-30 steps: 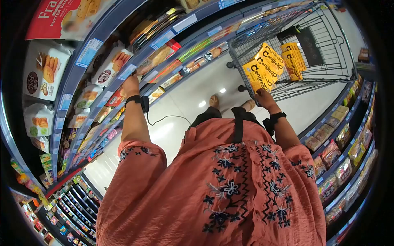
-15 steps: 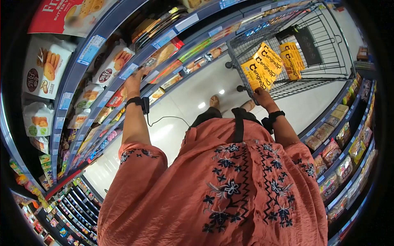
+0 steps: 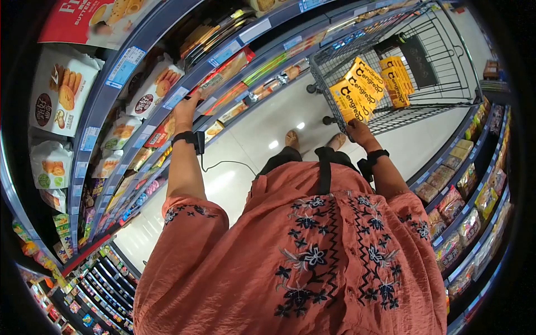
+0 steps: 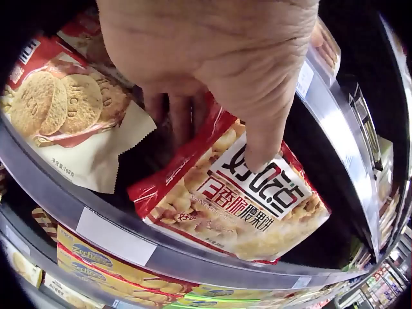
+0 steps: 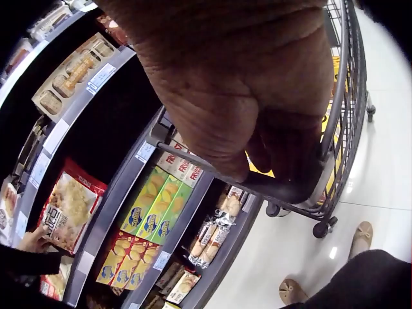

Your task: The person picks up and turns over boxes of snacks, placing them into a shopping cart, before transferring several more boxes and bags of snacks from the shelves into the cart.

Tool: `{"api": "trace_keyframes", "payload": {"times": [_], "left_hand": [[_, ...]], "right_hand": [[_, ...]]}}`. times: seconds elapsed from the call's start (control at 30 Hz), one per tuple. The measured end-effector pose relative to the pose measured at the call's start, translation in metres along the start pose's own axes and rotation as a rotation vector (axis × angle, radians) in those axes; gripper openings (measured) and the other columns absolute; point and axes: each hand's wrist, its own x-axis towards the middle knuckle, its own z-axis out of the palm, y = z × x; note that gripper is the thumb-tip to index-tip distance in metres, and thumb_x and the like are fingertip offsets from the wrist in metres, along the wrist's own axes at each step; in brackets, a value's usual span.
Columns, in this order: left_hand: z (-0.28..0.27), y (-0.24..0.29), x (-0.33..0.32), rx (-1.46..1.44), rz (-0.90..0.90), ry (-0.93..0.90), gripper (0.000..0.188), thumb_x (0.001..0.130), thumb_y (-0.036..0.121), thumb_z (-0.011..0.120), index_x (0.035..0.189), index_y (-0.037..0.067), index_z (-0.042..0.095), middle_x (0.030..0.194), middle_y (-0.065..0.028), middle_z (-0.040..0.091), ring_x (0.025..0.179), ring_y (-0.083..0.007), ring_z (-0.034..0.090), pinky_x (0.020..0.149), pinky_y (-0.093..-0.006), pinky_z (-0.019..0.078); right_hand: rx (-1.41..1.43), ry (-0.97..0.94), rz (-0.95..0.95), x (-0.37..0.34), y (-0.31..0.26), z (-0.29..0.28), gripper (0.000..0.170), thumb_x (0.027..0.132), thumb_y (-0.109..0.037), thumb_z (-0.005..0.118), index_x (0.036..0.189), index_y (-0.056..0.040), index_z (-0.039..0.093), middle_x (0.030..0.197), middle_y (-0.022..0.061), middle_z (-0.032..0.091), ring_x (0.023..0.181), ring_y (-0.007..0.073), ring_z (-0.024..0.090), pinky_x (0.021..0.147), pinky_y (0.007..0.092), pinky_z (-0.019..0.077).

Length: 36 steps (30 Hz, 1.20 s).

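The red bag (image 4: 238, 209) sits at the shelf's front edge (image 4: 187, 252) and could fall off if our left hand (image 4: 212, 64) pinches it too loosely. Our right hand (image 5: 219, 84) grips the cart (image 3: 420, 62) by its handle (image 5: 280, 188). We count one pinched bag, one cart, and two yellow piles (image 3: 357, 92) inside; their packs overlap too much to count.

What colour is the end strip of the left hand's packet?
Red; the end strip shows best in the left wrist view.
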Motion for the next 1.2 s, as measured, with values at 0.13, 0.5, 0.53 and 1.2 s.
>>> {"api": "trace_keyframes", "payload": {"times": [0.13,0.5,0.53,1.2], "left_hand": [[-0.006,0.032,-0.004,-0.016,0.059,-0.110,0.062,0.075,0.038,0.076,0.123,0.001,0.060,0.122,-0.0188,0.063,0.112,-0.0293,0.059,0.100,-0.0341,0.0420],[0.004,0.062,-0.020,0.348,0.168,-0.114,0.066,0.073,0.031,0.076,0.127,0.001,0.052,0.114,-0.0245,0.064,0.109,-0.0389,0.060,0.093,-0.0444,0.0484],[0.002,0.071,-0.024,0.370,0.122,-0.158,0.068,0.074,0.030,0.076,0.130,0.001,0.050,0.115,-0.0247,0.063,0.109,-0.0397,0.060,0.092,-0.0454,0.0490],[0.004,0.128,-0.061,0.480,0.471,-0.027,0.065,0.075,0.022,0.073,0.131,0.003,0.046,0.115,-0.0186,0.057,0.104,-0.0372,0.059,0.085,-0.0447,0.0522]], "right_hand": [[-0.054,-0.008,-0.022,0.001,0.000,-0.002,0.041,0.089,-0.031,0.060,0.114,0.0004,0.062,0.110,0.0250,0.066,0.107,0.0375,0.063,0.093,0.0408,0.0480],[-0.012,-0.036,-0.022,0.004,0.007,-0.002,0.043,0.088,-0.033,0.059,0.116,-0.0005,0.063,0.110,0.0244,0.067,0.108,0.0366,0.063,0.094,0.0398,0.0480],[-0.028,-0.029,-0.021,0.004,0.008,-0.002,0.043,0.088,-0.033,0.059,0.116,-0.0004,0.063,0.110,0.0244,0.067,0.108,0.0366,0.063,0.094,0.0398,0.0480],[0.028,-0.040,0.009,0.000,-0.001,-0.004,0.039,0.088,-0.031,0.057,0.111,-0.0004,0.064,0.105,0.0253,0.067,0.103,0.0374,0.064,0.090,0.0402,0.0493]]}}
